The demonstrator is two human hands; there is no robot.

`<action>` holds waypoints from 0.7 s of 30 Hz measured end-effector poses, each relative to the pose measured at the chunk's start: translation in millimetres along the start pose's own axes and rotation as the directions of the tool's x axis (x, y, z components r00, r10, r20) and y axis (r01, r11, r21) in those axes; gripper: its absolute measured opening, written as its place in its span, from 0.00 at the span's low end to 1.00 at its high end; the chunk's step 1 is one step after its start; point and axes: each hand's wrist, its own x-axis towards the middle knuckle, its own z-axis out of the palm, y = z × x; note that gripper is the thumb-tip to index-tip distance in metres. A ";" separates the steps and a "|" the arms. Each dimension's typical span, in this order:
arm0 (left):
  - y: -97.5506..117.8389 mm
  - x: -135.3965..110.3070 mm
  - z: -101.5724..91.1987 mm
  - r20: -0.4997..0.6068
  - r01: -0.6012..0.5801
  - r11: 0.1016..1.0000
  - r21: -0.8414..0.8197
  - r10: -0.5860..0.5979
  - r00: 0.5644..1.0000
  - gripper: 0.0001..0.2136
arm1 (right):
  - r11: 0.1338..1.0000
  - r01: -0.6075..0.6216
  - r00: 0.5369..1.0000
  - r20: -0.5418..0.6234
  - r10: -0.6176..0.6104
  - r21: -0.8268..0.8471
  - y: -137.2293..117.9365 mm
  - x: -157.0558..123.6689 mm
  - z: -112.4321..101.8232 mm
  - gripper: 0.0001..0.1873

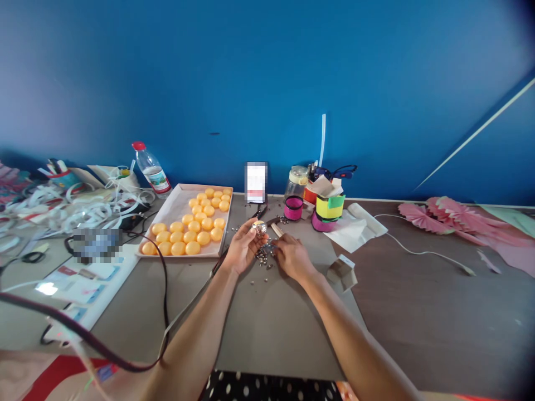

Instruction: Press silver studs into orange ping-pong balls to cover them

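My left hand (243, 245) is closed round a small ball (258, 227) studded with shiny silver pieces; a patch of yellow shows at its top. Just to the right, my right hand (292, 256) has its fingers pinched together over the scattered silver pieces (262, 257) on the table. Whatever sits between those fingertips is too small to make out. A pale stick-like thing (276, 229) lies beyond the right fingertips. To the left, a shallow white tray (180, 199) carries many smooth yellow-orange balls (177, 237).
A lit phone (256, 182) leans on the blue wall. Pink and yellow-green rolls (329, 209) and a jar (296, 181) stand back right. An open little box (341, 273) lies by my right forearm. Cables (166, 289), a bottle (152, 170) and white strips (96, 195) crowd the left.
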 end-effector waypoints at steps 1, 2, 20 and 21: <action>0.4 0.1 -0.2 0.003 0.005 1.000 -0.006 -0.005 1.000 0.18 | 0.995 0.007 0.999 0.037 -0.004 -0.099 -1.8 0.2 1.6 0.13; 0.7 0.0 -0.1 0.005 0.010 1.000 -0.008 -0.010 1.000 0.17 | 0.985 0.019 0.998 0.064 -0.008 -0.170 -3.8 0.7 3.5 0.13; 2.7 -2.5 5.6 0.018 0.033 0.999 -0.022 -0.033 0.999 0.17 | 0.990 0.004 1.000 -0.015 -0.007 -0.143 -9.2 4.2 11.2 0.12; 2.4 -2.4 5.5 0.018 0.034 0.999 -0.021 -0.034 0.999 0.17 | 0.988 -0.009 1.000 -0.011 0.007 -0.156 -8.8 4.8 11.8 0.12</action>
